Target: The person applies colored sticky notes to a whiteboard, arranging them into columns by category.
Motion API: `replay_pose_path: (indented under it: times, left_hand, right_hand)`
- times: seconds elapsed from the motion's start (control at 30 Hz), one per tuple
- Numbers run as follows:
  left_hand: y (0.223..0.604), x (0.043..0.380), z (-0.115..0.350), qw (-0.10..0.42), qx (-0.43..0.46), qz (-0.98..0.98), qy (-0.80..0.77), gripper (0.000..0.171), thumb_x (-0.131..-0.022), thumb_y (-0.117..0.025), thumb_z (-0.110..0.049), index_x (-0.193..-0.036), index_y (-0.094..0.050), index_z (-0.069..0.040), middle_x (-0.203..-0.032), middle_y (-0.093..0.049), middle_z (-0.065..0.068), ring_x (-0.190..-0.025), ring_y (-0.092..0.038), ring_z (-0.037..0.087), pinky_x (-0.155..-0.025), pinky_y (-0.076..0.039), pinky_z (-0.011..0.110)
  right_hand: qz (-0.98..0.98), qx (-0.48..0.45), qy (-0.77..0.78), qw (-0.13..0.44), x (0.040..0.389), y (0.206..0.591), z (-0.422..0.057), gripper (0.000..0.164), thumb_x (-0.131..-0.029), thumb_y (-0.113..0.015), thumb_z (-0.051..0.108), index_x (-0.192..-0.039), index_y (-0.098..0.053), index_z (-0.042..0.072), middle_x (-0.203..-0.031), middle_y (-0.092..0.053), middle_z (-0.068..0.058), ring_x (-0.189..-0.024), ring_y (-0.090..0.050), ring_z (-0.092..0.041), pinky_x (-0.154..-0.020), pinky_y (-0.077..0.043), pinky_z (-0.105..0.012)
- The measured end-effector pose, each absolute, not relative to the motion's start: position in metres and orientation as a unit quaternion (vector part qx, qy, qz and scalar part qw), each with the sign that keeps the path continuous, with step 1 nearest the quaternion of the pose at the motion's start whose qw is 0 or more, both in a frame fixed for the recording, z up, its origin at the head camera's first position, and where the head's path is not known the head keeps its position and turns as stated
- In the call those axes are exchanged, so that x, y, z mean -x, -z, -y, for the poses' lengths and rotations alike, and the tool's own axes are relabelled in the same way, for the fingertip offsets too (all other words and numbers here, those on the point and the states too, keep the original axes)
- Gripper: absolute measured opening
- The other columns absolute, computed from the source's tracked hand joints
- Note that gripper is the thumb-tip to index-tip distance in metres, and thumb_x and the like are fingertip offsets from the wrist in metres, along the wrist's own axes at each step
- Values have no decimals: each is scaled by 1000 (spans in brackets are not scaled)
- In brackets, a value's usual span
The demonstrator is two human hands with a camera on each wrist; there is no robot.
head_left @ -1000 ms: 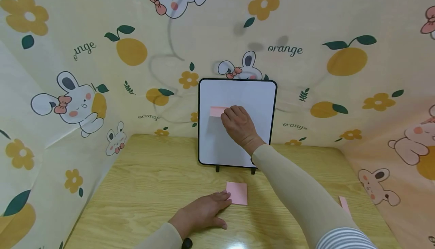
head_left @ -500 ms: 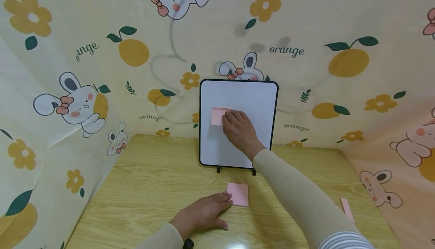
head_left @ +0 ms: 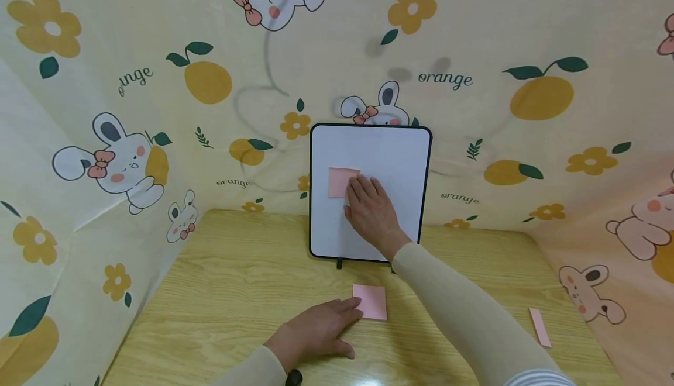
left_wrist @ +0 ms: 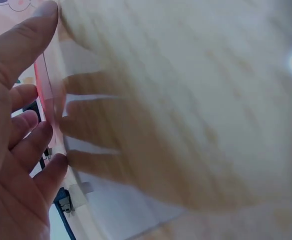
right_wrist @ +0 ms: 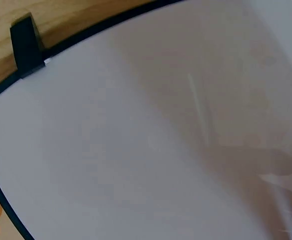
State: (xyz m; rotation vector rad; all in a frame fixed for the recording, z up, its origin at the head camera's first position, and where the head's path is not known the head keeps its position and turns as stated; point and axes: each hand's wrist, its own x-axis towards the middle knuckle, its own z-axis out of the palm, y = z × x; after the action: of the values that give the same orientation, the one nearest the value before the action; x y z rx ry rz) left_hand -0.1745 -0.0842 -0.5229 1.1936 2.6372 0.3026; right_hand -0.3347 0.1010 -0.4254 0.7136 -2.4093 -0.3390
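A white board (head_left: 371, 146) with a black rim stands upright on the table. On its left half is a pink sticky note (head_left: 339, 183), whose right edge my right hand (head_left: 372, 210) touches with nearly straight fingers. The hand hides part of that edge. In front of the board, a pink sticky-note pad (head_left: 372, 303) lies on the table. My left hand (head_left: 317, 330) rests beside it, palm down, fingertips on the pad's left edge and thumb spread. In the left wrist view the left hand (left_wrist: 16, 145) shows loosely extended fingers; the right wrist view is mostly board surface (right_wrist: 96, 140).
The board stands on small black feet (head_left: 339, 264) on the wooden table (head_left: 237, 275). A narrow pink strip (head_left: 540, 327) lies at the right. A black round-ended object (head_left: 293, 377) sits by the left wrist. Patterned cloth (head_left: 453, 17) encloses the back and sides.
The right hand's fingers have gone from curled to nearly straight at the note's right edge. The note, which stood folded up, now lies flatter on the board. The left hand stays put.
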Motion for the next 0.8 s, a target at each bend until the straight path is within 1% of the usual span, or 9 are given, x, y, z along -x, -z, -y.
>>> replay_pose_path:
  times: [0.13,0.23,0.3,0.37,0.47,0.53,0.6,0.7,0.8]
  left_hand:
    - [523,177,83,107,-402,-901,-120,72,-96,-69,-61,-154,-54,-21,-165,-46,-2,-149,-49,18,-120,-46,34]
    - [525,180,82,87,-399,-904,-127,61,-101,-63,-58,-148,-59,-19,-159,-54,-2,-145,-53,17,-118,-47,33]
    - [526,182,82,62,-392,-909,-124,51,-106,-58,-52,-143,-63,-17,-155,-58,-1,-144,-55,18,-118,-48,33]
    - [525,187,82,21,-382,-918,-105,45,-109,-53,-44,-141,-65,-15,-151,-61,1,-143,-56,19,-119,-47,34]
    - [515,201,86,-48,-359,-930,-64,43,-111,-51,-32,-144,-63,-8,-149,-63,7,-144,-55,23,-122,-45,37]
    - [502,217,91,-94,-341,-935,-29,45,-111,-53,-27,-148,-59,-3,-150,-62,12,-145,-54,28,-123,-43,41]
    - [483,236,96,-123,-318,-940,-3,49,-110,-56,-25,-151,-54,1,-154,-58,16,-147,-51,31,-124,-42,44]
    - [451,264,101,-137,-291,-947,26,56,-111,-56,-27,-157,-46,2,-162,-48,18,-154,-42,33,-127,-36,48]
    - [425,288,101,-132,-280,-950,45,63,-113,-49,-35,-163,-35,0,-169,-36,17,-160,-30,33,-131,-28,50]
  right_hand:
    - [912,-267,137,281,330,431,-104,63,-110,-53,39,-158,-46,0,-163,-47,-15,-155,-39,-32,-131,-29,-51]
    - [914,-268,143,268,326,436,-106,64,-110,-53,40,-159,-43,0,-166,-43,-15,-157,-35,-32,-132,-25,-51]
    - [916,-270,147,258,324,439,-108,66,-110,-53,40,-160,-41,0,-168,-40,-15,-159,-33,-32,-133,-23,-51]
    - [917,-273,149,250,322,442,-110,68,-110,-53,41,-161,-39,0,-169,-37,-15,-160,-30,-32,-133,-21,-52]
    - [920,-272,151,238,319,444,-112,70,-109,-54,42,-163,-35,0,-171,-33,-14,-161,-27,-31,-134,-18,-52]
    - [922,-271,152,230,318,445,-113,72,-109,-54,42,-164,-32,1,-172,-30,-14,-162,-24,-30,-134,-16,-52]
    - [924,-269,152,223,317,446,-114,74,-109,-54,43,-165,-30,1,-173,-28,-14,-163,-22,-30,-135,-15,-52]
    - [928,-267,152,210,316,447,-114,76,-109,-55,44,-166,-28,1,-174,-24,-13,-164,-19,-30,-135,-14,-52]
    - [932,-263,155,194,315,446,-114,78,-109,-54,45,-167,-25,2,-175,-20,-13,-164,-16,-30,-135,-12,-52]
